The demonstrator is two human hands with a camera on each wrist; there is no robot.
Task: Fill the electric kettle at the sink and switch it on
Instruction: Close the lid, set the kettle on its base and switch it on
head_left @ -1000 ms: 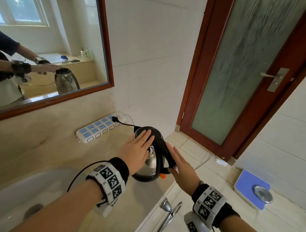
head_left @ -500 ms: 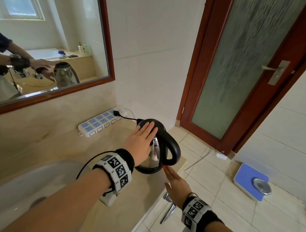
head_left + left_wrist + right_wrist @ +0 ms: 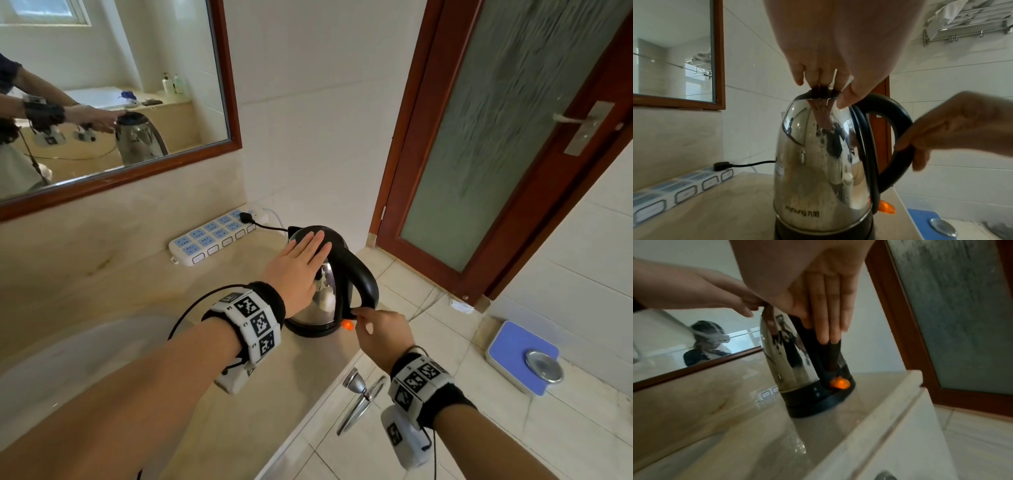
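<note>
The steel electric kettle (image 3: 324, 299) with a black lid and handle stands on its black base at the right end of the counter (image 3: 102, 274). My left hand (image 3: 298, 270) lies flat on the lid, fingers straight; the left wrist view shows its fingers (image 3: 797, 76) pressing the lid above the kettle (image 3: 818, 170). My right hand (image 3: 380, 329) touches the low part of the handle. Its straight fingers (image 3: 826, 321) lie along the handle, pointing down at the orange switch (image 3: 839, 383), which glows. The switch (image 3: 348, 324) sits just left of my right fingertips.
A white power strip (image 3: 215, 240) lies against the back wall with the kettle's black plug (image 3: 245, 217) in it. The sink basin (image 3: 68, 359) is at lower left, a mirror (image 3: 102, 85) above. A towel ring (image 3: 359, 394) hangs under the counter edge. Door (image 3: 496, 137) and blue scale (image 3: 522, 356) at right.
My right hand left the side of the handle, dropped below the counter edge, then came up to the handle's foot by the switch. My left hand stayed on the lid.
</note>
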